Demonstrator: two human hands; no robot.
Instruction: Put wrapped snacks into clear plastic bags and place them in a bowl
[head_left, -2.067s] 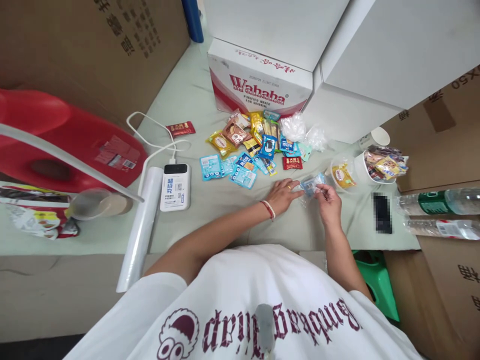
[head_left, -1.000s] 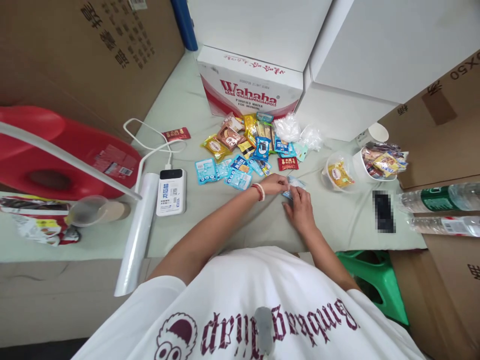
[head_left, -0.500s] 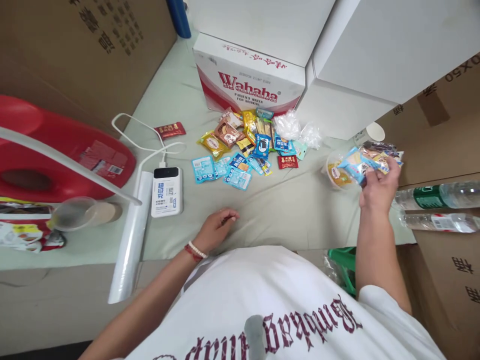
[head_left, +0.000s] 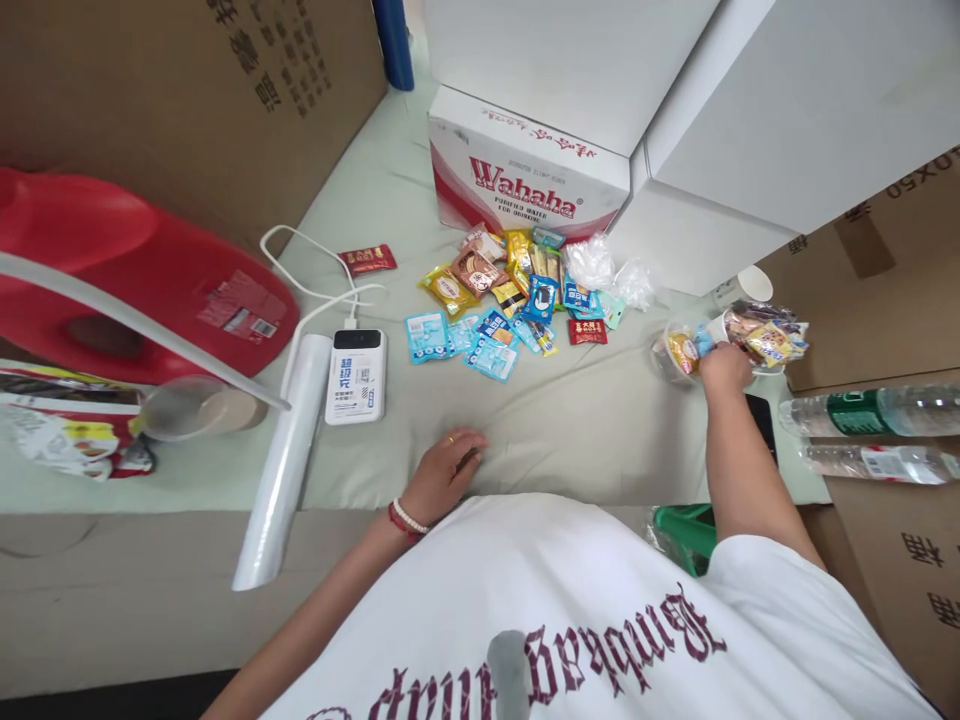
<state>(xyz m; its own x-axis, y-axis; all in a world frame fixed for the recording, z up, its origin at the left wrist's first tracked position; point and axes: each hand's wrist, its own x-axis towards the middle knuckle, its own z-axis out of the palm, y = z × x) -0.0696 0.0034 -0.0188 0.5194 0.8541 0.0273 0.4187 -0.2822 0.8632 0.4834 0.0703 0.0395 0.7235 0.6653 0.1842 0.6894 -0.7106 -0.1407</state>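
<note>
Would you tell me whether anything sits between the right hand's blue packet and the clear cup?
Nothing visible does: the right hand holds the blue packet at the clear cup's rim; a yellow snack lies inside.

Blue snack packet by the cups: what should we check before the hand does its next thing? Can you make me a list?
1. Light blue snack packet gripped by the right hand: ok, a corner shows past the hand.
2. Packet inside the clear plastic cup: cannot tell, the hand hides that part.
3. Clear cup upright: ok, a yellow packet sits in it.
4. Room in the white cup beside it: not ok, wrappers heap above its rim.
5. Left hand free: ok, it rests empty on the pale green cloth.
</note>
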